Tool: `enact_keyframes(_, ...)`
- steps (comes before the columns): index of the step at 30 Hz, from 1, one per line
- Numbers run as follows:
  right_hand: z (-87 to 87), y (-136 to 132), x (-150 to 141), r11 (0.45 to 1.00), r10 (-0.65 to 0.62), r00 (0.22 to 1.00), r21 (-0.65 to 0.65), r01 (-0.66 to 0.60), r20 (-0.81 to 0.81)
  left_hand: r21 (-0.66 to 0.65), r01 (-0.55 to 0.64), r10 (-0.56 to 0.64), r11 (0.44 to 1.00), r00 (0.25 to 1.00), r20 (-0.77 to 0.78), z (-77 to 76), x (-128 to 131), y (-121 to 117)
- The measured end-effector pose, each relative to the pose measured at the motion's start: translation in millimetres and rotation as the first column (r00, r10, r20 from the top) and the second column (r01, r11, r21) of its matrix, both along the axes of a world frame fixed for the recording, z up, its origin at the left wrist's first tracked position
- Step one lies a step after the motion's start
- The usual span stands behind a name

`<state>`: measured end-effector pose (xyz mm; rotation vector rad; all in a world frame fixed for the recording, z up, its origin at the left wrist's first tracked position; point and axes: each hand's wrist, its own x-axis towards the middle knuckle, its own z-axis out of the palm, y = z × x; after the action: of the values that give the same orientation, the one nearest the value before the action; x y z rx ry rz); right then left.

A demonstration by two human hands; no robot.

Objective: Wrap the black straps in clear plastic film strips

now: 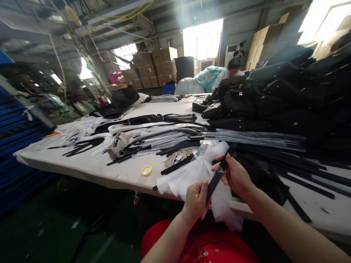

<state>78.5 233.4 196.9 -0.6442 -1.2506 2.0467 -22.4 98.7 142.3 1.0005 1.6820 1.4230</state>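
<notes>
My left hand point(195, 200) and my right hand point(234, 176) both grip one black strap point(215, 179) at the near edge of the white table point(90, 166). The left hand pinches the strap's lower end. The right hand's fingers close round its upper part. Under and behind the strap lies a bunch of white thin wrapping point(192, 175) that hangs over the table edge. Many more black straps point(274, 164) lie in a heap just right of my hands.
A yellow tape ring point(146, 170) lies left of my hands. Black bags point(274, 98) are piled high at the right. Loose straps and clear sleeves point(153, 137) cover the table's middle. A person point(233, 71) sits at the far end. Cardboard boxes point(156, 67) stand behind. Blue stacked trays point(16, 146) stand at the left.
</notes>
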Motion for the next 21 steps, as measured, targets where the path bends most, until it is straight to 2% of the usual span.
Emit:
enact_keyframes(3,5.5,9.9,6.2,0.994,-0.113,0.993,-0.008,0.113,-0.014,-0.01,0.119,-0.118,0.993,0.988,0.098,-3.1,7.0,-1.0)
enact_keyframes(6,9.1,23.0,19.4,0.976,-0.219,0.975,-0.006,0.219,-0.035,-0.05,0.249,-0.232,0.967,0.945,0.229,-9.3,13.4,-5.2)
enact_keyframes(10,8.5,48.7,49.1,0.914,-0.402,0.914,0.031,0.404,-0.062,-0.171,0.437,-0.37,0.883,0.873,0.317,-20.8,13.8,-12.5)
enact_keyframes(13,3.0,68.2,74.6,0.817,-0.572,0.819,0.057,0.574,-0.054,-0.227,0.528,-0.462,0.819,0.839,0.287,-26.3,11.5,-11.4)
enact_keyframes(15,-2.4,78.3,90.1,0.752,-0.655,0.755,0.059,0.656,-0.047,-0.228,0.553,-0.507,0.801,0.83,0.234,-26.6,11.1,-7.1)
enact_keyframes(18,-11.2,87.8,109.7,0.713,-0.7,0.714,0.022,0.7,-0.027,-0.228,0.592,-0.571,0.773,0.806,0.156,-21.0,10.1,1.4)
enact_keyframes(21,-16.8,94.3,126.1,0.706,-0.707,0.707,-0.069,0.705,-0.01,-0.337,0.636,-0.669,0.694,0.743,0.025,-4.9,2.1,11.1)
